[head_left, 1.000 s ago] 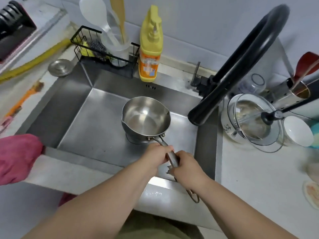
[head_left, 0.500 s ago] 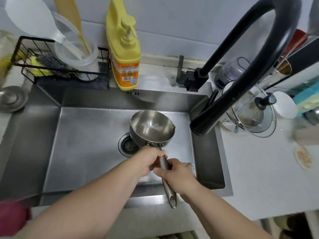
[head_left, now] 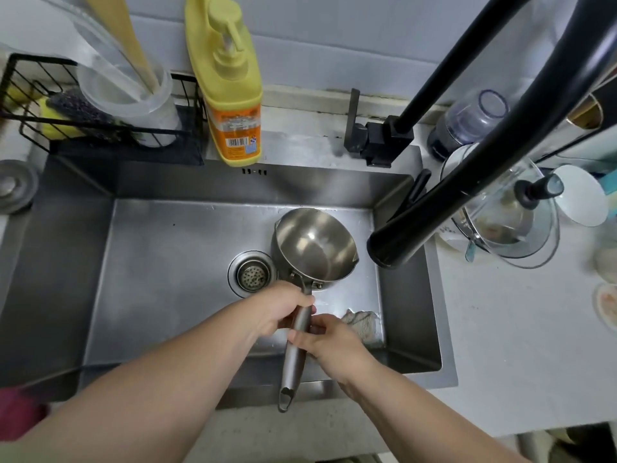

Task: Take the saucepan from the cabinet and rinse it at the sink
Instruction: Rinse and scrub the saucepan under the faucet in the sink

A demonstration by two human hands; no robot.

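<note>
saucepan held over the sink basin

the saucepan [head_left: 314, 250] is held above the floor of the sink [head_left: 160, 262], just right of the drain [head_left: 252, 275] and just left of the black tap spout [head_left: 397, 243]. no water is seen running from the spout. the long handle [head_left: 293, 355] is gripped by both hands: the left hand [head_left: 283, 309] is closed around it near the bowl, and the right hand [head_left: 325, 342] is closed around it lower down, the two hands touching. the bowl is seen empty and open side up, tilted slightly. a cloth [head_left: 362, 325] lies in the sink's near right corner. a yellow soap bottle [head_left: 230, 95] stands on the back rim, beside a black wire rack [head_left: 100, 128]. a glass lid [head_left: 510, 222] rests on the desk [head_left: 500, 345] to the right.
</note>
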